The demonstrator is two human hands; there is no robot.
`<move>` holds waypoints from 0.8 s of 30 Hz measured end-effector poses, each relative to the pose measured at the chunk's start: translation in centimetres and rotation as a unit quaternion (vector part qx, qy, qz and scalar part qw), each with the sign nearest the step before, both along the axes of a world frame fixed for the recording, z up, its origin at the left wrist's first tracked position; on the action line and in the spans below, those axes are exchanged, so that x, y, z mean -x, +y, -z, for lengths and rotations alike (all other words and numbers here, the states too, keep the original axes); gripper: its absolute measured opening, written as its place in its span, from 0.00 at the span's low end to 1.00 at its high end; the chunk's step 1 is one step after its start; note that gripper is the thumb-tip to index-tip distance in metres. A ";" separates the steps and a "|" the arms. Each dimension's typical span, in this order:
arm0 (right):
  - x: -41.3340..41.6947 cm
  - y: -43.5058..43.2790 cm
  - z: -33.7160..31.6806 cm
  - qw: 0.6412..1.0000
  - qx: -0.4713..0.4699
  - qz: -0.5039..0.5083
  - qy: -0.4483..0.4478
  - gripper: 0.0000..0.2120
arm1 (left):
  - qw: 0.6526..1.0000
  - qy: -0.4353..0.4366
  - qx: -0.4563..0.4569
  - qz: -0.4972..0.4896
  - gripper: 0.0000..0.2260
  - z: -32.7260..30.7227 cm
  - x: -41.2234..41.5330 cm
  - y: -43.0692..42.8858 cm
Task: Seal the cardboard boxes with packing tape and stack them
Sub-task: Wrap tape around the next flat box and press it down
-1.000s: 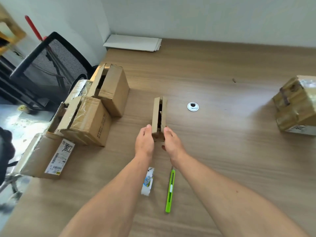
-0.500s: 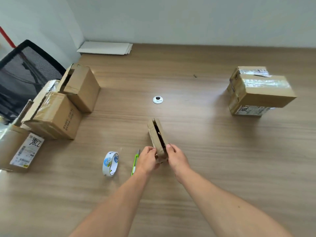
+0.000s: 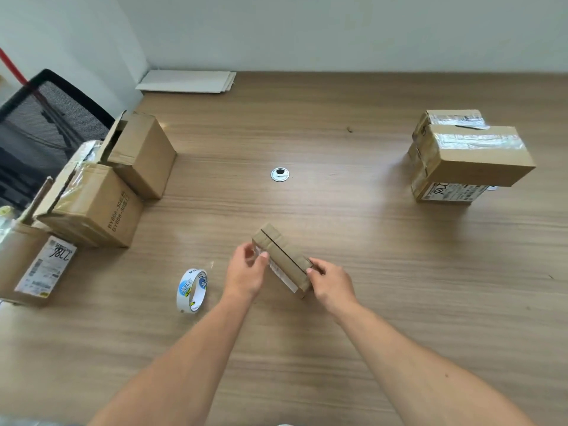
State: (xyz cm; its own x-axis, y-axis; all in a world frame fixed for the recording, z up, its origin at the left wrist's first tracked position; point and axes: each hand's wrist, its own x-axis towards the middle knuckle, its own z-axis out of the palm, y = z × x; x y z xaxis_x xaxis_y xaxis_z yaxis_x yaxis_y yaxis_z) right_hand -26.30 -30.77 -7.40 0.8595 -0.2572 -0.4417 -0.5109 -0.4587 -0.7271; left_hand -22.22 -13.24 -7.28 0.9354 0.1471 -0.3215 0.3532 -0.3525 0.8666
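Observation:
A small cardboard box (image 3: 284,256) lies on the wooden table (image 3: 368,272), its top flaps closed with a dark seam between them. My left hand (image 3: 247,273) holds its left side, thumb and fingers curled at the edge. My right hand (image 3: 330,279) grips its near right end. A roll of white packing tape (image 3: 192,290) stands on edge just left of my left hand. Two taped boxes (image 3: 467,152) sit stacked at the right. Several unsealed boxes (image 3: 101,198) crowd the left edge.
A round metal cable grommet (image 3: 279,174) sits in the table's middle. Flat white sheets (image 3: 187,82) lie at the back by the wall. A black mesh chair (image 3: 40,118) stands beyond the left edge. My left arm hides the green knife seen earlier.
The small box was drawn toward me and turned from standing on edge to lying flap-side up, its flaps now closed. My view swung right, bringing the stacked boxes into sight.

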 end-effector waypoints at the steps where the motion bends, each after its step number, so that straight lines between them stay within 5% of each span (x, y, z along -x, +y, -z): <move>1: -0.2 -0.2 -0.2 1.000 0.004 -0.010 0.006 0.16 | 1.000 -0.007 -0.002 -0.006 0.20 -0.3 -0.8 0.5; 4: -1.0 -0.6 -0.3 1.000 0.002 -0.024 0.018 0.16 | 1.000 -0.008 0.010 0.016 0.26 -0.5 -2.4 1.5; 12: -1.6 -0.8 -1.0 0.994 -0.055 0.089 0.012 0.16 | 0.999 -0.001 -0.045 0.028 0.14 1.1 -1.2 1.9; 24: -1.8 -0.2 -2.4 0.996 -0.041 0.081 -0.013 0.15 | 0.998 0.006 -0.056 -0.015 0.11 0.9 0.1 1.9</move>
